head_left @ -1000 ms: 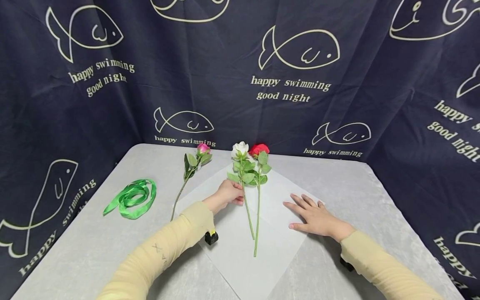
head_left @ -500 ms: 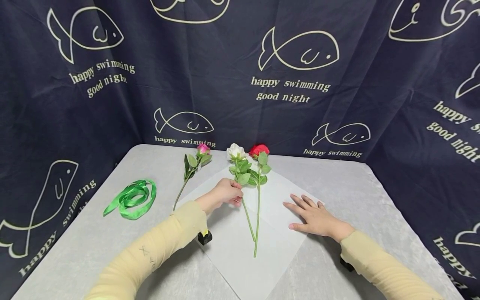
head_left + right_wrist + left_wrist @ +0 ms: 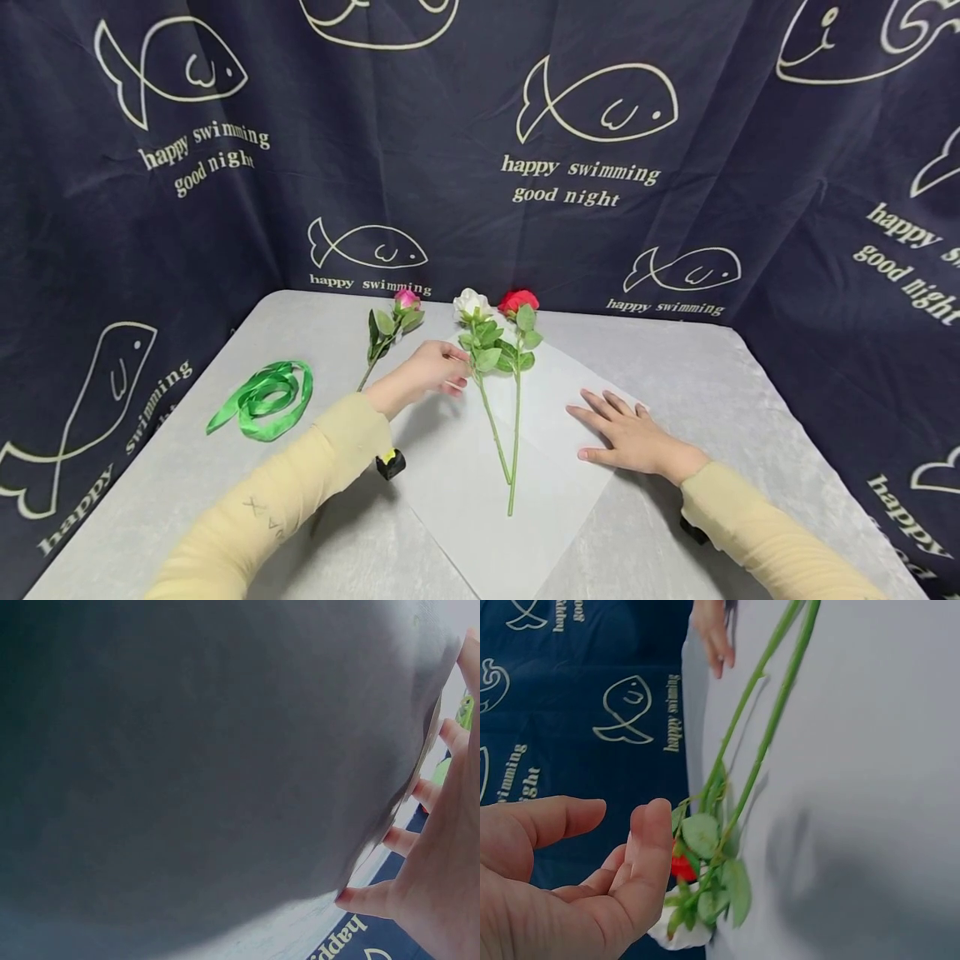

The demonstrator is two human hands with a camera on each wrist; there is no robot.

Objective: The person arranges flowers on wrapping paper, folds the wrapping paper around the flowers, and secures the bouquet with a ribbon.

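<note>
A white rose (image 3: 472, 307) and a red rose (image 3: 518, 302) lie on a sheet of white paper (image 3: 517, 550), their green stems crossing near the lower ends. Beside the white rose's leaves is my left hand (image 3: 429, 367); in the left wrist view a gap shows between its thumb and fingers, with nothing held. My right hand (image 3: 628, 433) rests with spread fingers on the paper's right edge. The right wrist view shows those fingertips (image 3: 401, 840) touching the paper edge. To the left lies a pink rose (image 3: 407, 300), its lower stem hidden behind my left arm.
A loosely coiled green ribbon (image 3: 270, 400) lies on the left of the grey table (image 3: 712, 383). Dark blue curtains (image 3: 450, 125) with fish drawings stand around the table's back and sides.
My left hand has let go of the white rose's stem and moved left and slightly back. The white rose's head has shifted a little left. My right hand has stayed still.
</note>
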